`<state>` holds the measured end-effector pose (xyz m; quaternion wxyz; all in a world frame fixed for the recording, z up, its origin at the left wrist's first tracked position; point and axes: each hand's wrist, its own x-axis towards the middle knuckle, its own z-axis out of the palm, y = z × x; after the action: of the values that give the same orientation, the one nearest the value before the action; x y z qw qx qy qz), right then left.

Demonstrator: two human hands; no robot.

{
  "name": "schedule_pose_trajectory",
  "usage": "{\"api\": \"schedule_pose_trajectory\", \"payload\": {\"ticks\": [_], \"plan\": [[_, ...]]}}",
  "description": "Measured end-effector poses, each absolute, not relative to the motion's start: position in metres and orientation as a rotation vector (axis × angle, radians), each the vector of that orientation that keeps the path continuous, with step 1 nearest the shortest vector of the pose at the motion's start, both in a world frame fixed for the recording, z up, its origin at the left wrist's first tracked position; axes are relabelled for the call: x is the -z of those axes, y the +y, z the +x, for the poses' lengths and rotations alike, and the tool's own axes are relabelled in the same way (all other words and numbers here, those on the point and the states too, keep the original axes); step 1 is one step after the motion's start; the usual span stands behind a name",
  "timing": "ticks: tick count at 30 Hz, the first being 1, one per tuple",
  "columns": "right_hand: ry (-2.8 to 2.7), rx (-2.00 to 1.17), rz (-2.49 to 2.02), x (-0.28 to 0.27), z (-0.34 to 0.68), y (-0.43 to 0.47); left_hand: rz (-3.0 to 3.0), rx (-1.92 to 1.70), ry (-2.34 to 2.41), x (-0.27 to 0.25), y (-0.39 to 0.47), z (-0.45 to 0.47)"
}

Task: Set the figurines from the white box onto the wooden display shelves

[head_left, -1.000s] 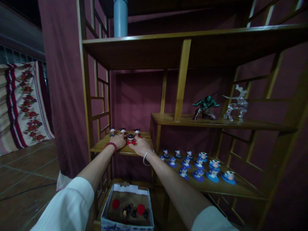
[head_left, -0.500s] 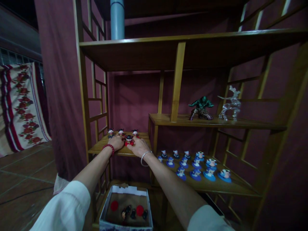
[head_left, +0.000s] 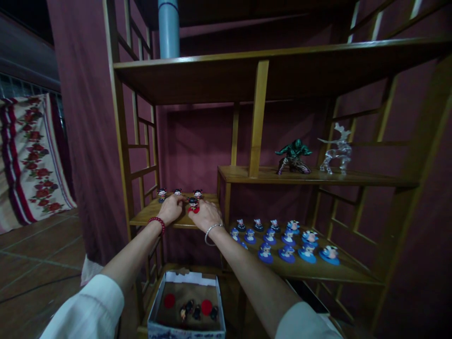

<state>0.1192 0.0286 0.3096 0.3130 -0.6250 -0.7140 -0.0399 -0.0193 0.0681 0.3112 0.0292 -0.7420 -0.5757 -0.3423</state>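
Note:
My right hand (head_left: 207,215) grips a small black-haired doll figurine (head_left: 193,203) on a red base, low over the left shelf (head_left: 141,217). Just left of it is my left hand (head_left: 171,209), apart from that figurine, its fingers partly stretched forward and holding nothing I can see. Behind the hands stand similar figurines: one at the left (head_left: 162,194), one partly covered by my left hand (head_left: 177,192), and one behind the held doll (head_left: 197,193).
Below, an open cardboard box (head_left: 221,306) holds red discs and several dark-haired figurines. On the lower right shelf (head_left: 339,275) stand several blue-based figurines (head_left: 307,252). Higher up are a green crouching figure (head_left: 294,155) and a clear deer (head_left: 337,150). A blue cylinder (head_left: 169,30) stands on top.
My left hand has drawn slightly left, away from the figurine between my hands. The figurine has shifted a little right with my right hand.

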Motion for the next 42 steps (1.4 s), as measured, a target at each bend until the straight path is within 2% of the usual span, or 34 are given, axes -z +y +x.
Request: {"api": "schedule_pose_trajectory", "payload": {"ticks": [17,24,42], "plan": [[-1.773,0.109,-1.753,-0.311,0.116,0.026,-2.838,0.891,-1.507,-0.309,0.094,-0.005],[-1.773,0.112,-1.737,-0.309,0.116,0.028,-2.836,0.725,-1.531,-0.311,0.102,-0.001],[-1.777,0.12,-1.756,-0.309,0.117,0.028,-2.705,0.695,-1.715,-0.309,0.111,0.007]]}}
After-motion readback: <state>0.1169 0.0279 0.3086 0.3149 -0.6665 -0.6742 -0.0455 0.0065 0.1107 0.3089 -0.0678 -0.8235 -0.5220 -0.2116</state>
